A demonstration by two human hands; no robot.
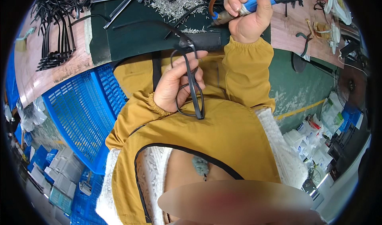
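Note:
A black eyeglass frame [193, 84] with its thin rims and temples is held in my left hand [175, 84], fingers closed round it, just short of the table edge. One temple [153, 25] stretches away over the dark green mat [103, 38]. My right hand [250, 18] grips a blue and black powered screwdriver [254, 1], raised at the table's far right of centre. Its tip points down to the left, above the mat and apart from the frame. Small silver screws [173, 5] lie heaped on the mat beyond my hands.
Many black temples [59, 38] are piled on the left of the table. Pliers [305, 42] rest at the right edge. A blue plastic basket [79, 109] stands below on the left. A fan [352, 84] and plastic bags [314, 137] are on the right.

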